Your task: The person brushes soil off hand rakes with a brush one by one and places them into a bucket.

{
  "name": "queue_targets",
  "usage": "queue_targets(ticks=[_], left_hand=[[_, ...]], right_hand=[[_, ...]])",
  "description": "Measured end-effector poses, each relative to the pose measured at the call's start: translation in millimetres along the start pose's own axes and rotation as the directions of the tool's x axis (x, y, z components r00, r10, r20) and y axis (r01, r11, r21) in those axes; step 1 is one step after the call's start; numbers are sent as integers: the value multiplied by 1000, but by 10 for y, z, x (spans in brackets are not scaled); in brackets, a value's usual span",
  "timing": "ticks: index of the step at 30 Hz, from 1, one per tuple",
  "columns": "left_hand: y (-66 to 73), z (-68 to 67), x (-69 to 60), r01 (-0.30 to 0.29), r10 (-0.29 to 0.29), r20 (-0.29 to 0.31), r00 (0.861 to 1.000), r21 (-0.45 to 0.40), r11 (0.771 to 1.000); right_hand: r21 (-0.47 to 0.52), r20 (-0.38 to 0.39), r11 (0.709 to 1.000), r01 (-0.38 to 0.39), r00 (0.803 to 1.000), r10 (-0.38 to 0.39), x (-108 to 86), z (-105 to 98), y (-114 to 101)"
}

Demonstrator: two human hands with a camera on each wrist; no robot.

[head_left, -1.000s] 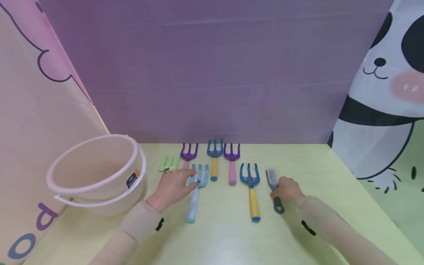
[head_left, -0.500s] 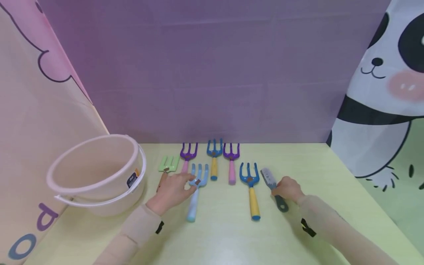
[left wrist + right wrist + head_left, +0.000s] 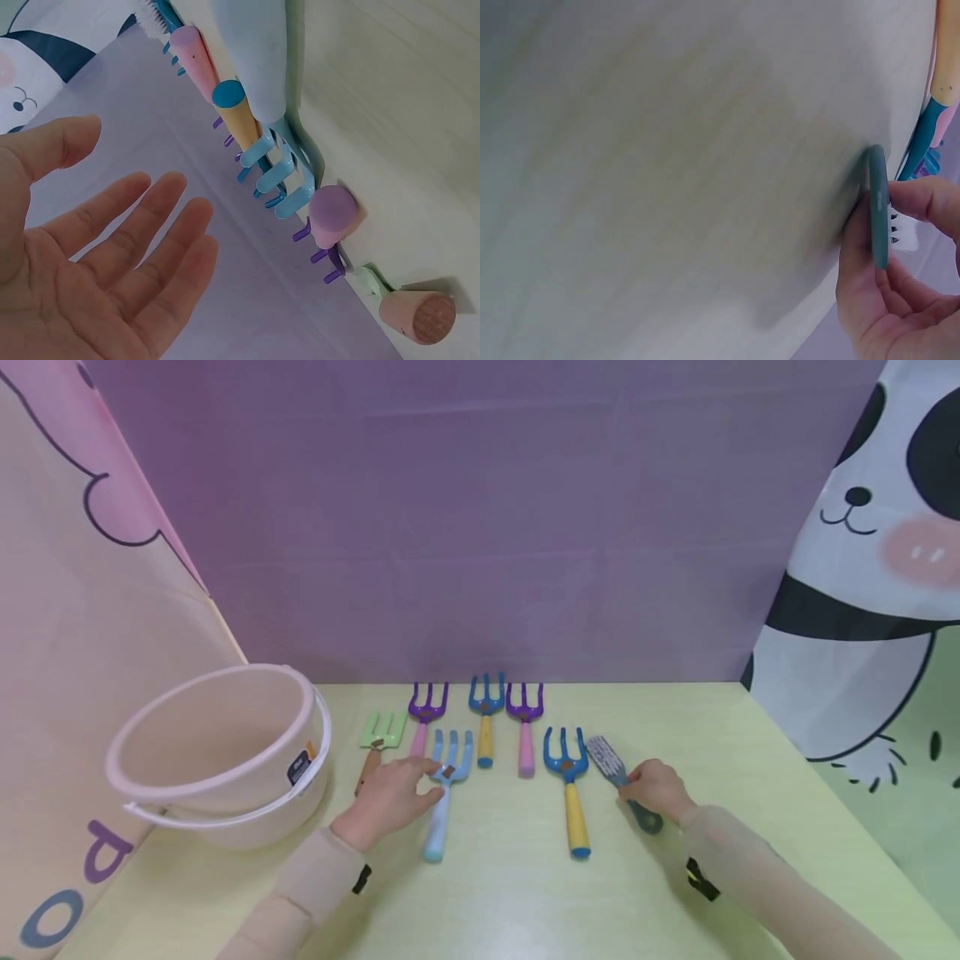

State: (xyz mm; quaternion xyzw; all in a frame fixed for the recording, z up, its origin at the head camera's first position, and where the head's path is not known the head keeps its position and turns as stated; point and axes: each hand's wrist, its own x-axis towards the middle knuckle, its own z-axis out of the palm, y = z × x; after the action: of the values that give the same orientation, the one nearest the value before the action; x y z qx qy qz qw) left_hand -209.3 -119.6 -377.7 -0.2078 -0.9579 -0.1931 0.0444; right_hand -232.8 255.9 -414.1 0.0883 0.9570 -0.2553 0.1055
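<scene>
In the head view my right hand (image 3: 657,789) pinches a grey-bristled brush (image 3: 606,758) by its dark green handle, at the right of the row of tools. The right wrist view shows thumb and fingers on either side of that handle (image 3: 880,210). My left hand (image 3: 386,800) holds nothing; its fingers are spread and relaxed in the left wrist view. It hovers beside a light blue hand fork (image 3: 438,822), partly overlapping a green hand fork (image 3: 384,735) with a brown handle. Right of centre lies a blue hand fork (image 3: 576,814) with a yellow handle, left of the brush.
A pale pink bucket (image 3: 225,810) with a white handle stands at the left. Behind lie two purple forks with pink handles (image 3: 527,752) and another blue-and-yellow fork (image 3: 485,739). A purple wall (image 3: 480,527) rises at the table's back edge.
The brush has turned in my right hand's grip: its bristled head has swung left and its handle end right. My left hand has moved slightly, uncovering more of the green fork's brown handle.
</scene>
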Motion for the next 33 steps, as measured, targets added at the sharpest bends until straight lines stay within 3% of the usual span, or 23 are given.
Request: queue_targets(ticks=[10, 17, 33], left_hand=[[-18, 33, -17, 18, -18, 18, 1000, -12, 1000], [-34, 39, -39, 28, -27, 32, 999, -27, 999], [-78, 79, -60, 55, -53, 65, 996, -22, 998]], right_hand=[[68, 3, 995, 79, 997, -80, -38, 37, 16], [264, 42, 963, 46, 997, -59, -39, 117, 39], [359, 69, 933, 27, 996, -55, -28, 86, 41]])
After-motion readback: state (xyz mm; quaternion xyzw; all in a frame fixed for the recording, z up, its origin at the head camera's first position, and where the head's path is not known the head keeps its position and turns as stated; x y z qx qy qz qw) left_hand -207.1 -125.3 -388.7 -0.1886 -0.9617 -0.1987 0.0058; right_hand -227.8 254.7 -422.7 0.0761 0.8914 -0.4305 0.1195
